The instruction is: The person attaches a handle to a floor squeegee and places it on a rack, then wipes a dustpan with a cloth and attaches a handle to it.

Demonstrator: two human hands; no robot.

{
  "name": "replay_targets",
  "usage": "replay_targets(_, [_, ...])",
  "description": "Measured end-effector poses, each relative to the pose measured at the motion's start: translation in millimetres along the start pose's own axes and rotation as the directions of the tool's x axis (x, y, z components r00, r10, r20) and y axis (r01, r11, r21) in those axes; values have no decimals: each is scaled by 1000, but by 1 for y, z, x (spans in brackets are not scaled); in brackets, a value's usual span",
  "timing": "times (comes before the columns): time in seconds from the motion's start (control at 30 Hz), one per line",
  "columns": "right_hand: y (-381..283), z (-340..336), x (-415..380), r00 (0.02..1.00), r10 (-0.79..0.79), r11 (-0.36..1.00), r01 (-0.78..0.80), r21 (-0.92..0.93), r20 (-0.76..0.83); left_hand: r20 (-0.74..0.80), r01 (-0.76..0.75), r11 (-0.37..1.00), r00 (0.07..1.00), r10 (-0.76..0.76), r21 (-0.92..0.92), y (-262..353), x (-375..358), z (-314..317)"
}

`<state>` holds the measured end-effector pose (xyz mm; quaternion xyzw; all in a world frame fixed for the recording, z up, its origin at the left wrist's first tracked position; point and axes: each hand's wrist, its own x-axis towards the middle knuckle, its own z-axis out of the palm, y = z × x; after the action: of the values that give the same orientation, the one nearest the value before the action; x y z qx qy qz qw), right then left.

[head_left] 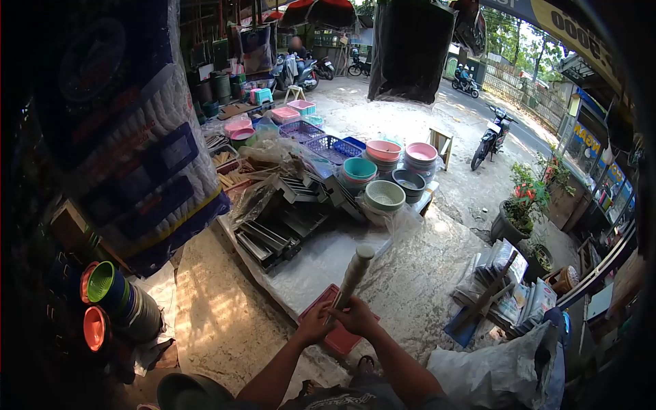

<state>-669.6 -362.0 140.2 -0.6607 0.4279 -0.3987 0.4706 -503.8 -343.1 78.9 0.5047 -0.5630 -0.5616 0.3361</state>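
Observation:
A long pale grey roll or tube (352,275) with a rounded top end stands tilted in front of me. Its lower part is between my left hand (316,324) and my right hand (357,318). Both hands have their fingers closed round it, close together. Under and behind the hands lies a red tray-like item (339,339) on the ground. What the tube's lower end looks like is hidden by my hands.
Metal trays (263,240) lie ahead on a low platform. Beyond are stacked basins (385,196) and purple baskets (333,147). Stacked buckets (140,313) stand left; packaged goods (506,287) and a large sack (488,365) lie right. Hanging packs (130,137) fill the upper left.

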Motion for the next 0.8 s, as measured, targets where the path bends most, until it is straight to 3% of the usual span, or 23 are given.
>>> replay_targets(0.07, [4, -4, 30, 997, 57, 998, -57, -4, 43, -59, -105, 976, 994, 95, -192, 10, 28, -18])
replay_targets(0.2, [49, -14, 90, 998, -9, 999, 12, -33, 67, 7, -86, 958, 996, 92, -274, 72, 71, -49])
replay_targets(0.3, [71, -26, 137, 996, 34, 995, -26, -92, 87, -52, 67, 966, 995, -82, -250, 99, 113, -52])
replay_targets(0.37, [92, -36, 172, 992, -91, 993, 97, -65, 93, -29, 19, 939, 999, -31, -342, 79, 150, -49])
replay_targets(0.4, [98, -41, 192, 989, -92, 993, 99, -58, 115, -57, 4, 964, 998, -20, -267, 72, 168, -47])
replay_targets(0.47, [99, -51, 217, 988, 89, 990, -74, -118, 128, -98, 24, 976, 994, -46, -215, 59, 194, -39])
replay_targets(0.53, [126, -54, 238, 980, 66, 991, -43, -127, 188, -287, 47, 994, 955, -73, -95, 51, 213, -36])
replay_targets(0.6, [133, -49, 257, 966, 34, 992, -1, -129, 257, -338, 79, 994, 936, -101, -78, 56, 220, -43])
replay_targets(0.67, [119, -37, 269, 961, 117, 961, -173, 214, 252, -398, 119, 990, 907, -140, -76, 47, 219, -44])
replay_targets(0.7, [124, -29, 274, 948, 121, 959, -188, 211, 294, -446, 146, 988, 882, -152, -48, 34, 220, -46])
replay_targets(0.77, [140, -8, 288, 920, 9, 989, 50, -140, 392, -515, 186, 982, 839, -174, -29, 23, 217, -56])
replay_targets(0.8, [148, 3, 294, 886, 7, 970, 107, -220, 463, -554, 198, 980, 814, -172, -14, 20, 213, -61])
